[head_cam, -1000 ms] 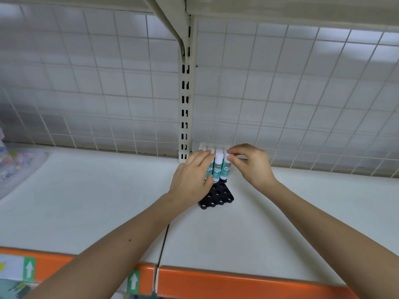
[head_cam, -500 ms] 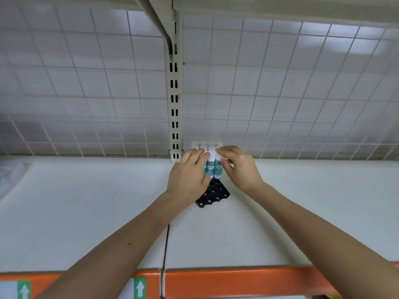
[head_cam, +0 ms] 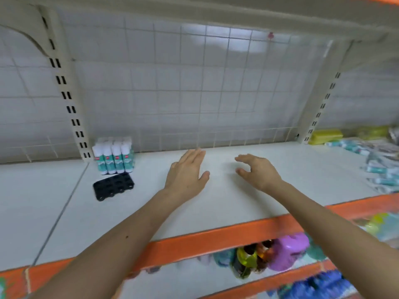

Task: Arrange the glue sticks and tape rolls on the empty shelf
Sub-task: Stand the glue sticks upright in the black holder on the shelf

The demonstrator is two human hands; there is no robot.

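Several white-and-teal glue sticks (head_cam: 113, 156) stand upright in rows at the back left of the white shelf (head_cam: 226, 203), in a black holder tray (head_cam: 113, 188) whose front holes are bare. My left hand (head_cam: 186, 174) hovers over the shelf's middle with straight fingers and holds nothing. My right hand (head_cam: 255, 170) hovers beside it, fingers loosely curved, also with nothing in it. Both hands are well to the right of the glue sticks. No tape rolls can be made out.
A wire-grid back panel (head_cam: 205, 93) and slotted uprights (head_cam: 67, 98) bound the shelf. Yellow packs (head_cam: 326, 136) and teal-white packets (head_cam: 380, 167) lie at the far right. An orange rail (head_cam: 216, 236) edges the shelf front; coloured goods (head_cam: 287, 251) sit on the shelf below.
Both hands have let go of the glue sticks and moved right to the shelf's middle. The view has swung right, so the sticks and tray now lie at the left.
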